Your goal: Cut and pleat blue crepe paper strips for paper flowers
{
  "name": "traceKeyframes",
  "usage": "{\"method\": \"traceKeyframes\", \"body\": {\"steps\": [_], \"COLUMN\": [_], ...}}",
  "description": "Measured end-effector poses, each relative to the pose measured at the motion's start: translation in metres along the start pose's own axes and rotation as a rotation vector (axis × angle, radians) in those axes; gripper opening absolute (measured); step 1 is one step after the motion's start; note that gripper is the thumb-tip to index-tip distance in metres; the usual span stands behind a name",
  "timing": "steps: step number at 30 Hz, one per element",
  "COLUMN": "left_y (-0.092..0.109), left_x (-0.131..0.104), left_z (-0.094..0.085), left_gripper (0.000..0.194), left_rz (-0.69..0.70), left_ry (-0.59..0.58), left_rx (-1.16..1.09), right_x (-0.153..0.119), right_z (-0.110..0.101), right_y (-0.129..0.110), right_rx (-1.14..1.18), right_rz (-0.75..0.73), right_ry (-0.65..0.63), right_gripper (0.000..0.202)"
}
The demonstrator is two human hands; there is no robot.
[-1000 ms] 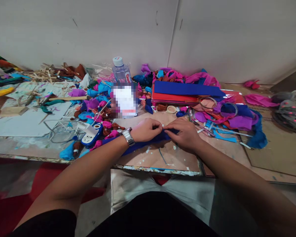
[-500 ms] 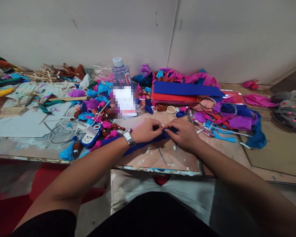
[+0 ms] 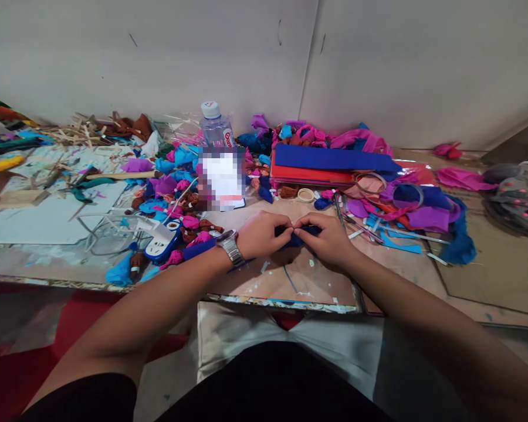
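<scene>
Dark blue crepe paper [image 3: 198,248] runs from beside the power strip to beneath both hands, low over the worktable. My left hand [image 3: 266,234], with a metal watch at the wrist, pinches it between thumb and forefinger. My right hand [image 3: 323,235] grips the same paper, its fingertips almost touching those of the left. Much of the paper is hidden by the hands and left wrist. Behind them lie a phone [image 3: 222,181] with a blurred screen and a stack of coloured paper with a blue sheet [image 3: 334,159] on top.
A bottle [image 3: 217,129] stands at the back. Left are a power strip [image 3: 162,243], green-handled pliers [image 3: 81,190] and many small crumpled paper bundles. To the right lie tape rings [image 3: 408,196], scissors [image 3: 365,225] and cardboard [image 3: 488,266].
Both hands have drawn slightly closer together, and less of the blue paper shows between and below them. The left wrist has turned a little.
</scene>
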State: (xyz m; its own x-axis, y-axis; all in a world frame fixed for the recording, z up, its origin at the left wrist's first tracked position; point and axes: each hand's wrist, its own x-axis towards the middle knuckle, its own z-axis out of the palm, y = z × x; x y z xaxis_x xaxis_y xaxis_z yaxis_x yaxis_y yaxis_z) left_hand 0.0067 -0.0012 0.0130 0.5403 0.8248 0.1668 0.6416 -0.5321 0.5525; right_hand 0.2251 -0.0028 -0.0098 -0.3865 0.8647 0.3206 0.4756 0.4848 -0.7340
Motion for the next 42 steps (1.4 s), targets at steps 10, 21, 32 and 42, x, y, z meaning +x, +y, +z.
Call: {"method": "traceKeyframes", "body": {"steps": [10, 21, 32, 42], "left_y": [0.0, 0.0, 0.002, 0.001], "left_x": [-0.001, -0.001, 0.0, -0.001], "left_z": [0.005, 0.002, 0.0, -0.004], "left_gripper": [0.028, 0.03, 0.028, 0.025], "left_rz": [0.094, 0.064, 0.059, 0.02], "left_ry": [0.007, -0.059, -0.092, -0.084], "left_rx": [0.163, 0.052, -0.009, -0.025], "right_x": [0.001, 0.001, 0.0, 0.003], "right_z": [-0.001, -0.005, -0.006, -0.005], "right_y": [-0.001, -0.003, -0.002, 0.0], "right_rx": [0.054, 0.033, -0.082, -0.092], "right_rz": [0.08, 0.043, -0.049, -0.056], "right_ry": [-0.062, -0.14, -0.081, -0.11], "right_gripper": [0.01, 0.007, 0.006, 0.006]}}
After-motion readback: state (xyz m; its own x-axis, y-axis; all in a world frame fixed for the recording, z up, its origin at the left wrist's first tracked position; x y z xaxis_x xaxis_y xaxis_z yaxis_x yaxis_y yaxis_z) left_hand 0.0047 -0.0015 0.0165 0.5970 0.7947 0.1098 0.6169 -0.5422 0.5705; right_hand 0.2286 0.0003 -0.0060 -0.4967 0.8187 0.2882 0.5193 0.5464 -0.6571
